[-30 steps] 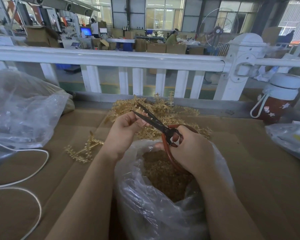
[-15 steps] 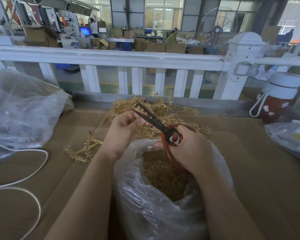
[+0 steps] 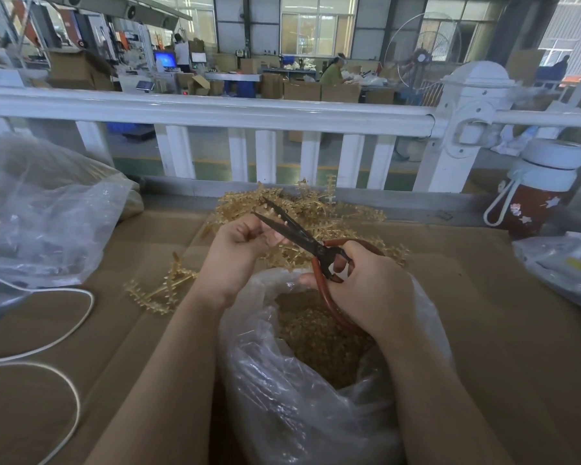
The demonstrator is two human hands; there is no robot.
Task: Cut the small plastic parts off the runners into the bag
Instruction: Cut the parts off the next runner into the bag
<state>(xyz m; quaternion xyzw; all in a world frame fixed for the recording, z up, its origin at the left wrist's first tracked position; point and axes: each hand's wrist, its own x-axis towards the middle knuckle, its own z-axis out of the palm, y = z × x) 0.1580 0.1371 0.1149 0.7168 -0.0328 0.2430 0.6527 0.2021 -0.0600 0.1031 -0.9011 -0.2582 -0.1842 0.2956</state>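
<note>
Scarcely moved since a second ago: left hand (image 3: 240, 245) pinched runner (image 3: 275, 238), right hand (image 3: 371, 283) gripped scissors (image 3: 302, 236) spread at twelve o'clock over bag (image 3: 282, 380), cut pending.

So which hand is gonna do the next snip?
The right hand: it grips the scissors, blades open at the runner pinched in the left hand, above the bag.

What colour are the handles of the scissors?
Reddish-brown. The scissors have dark blades and big looped handles, gripped by the right hand; the head view shows them.
</note>
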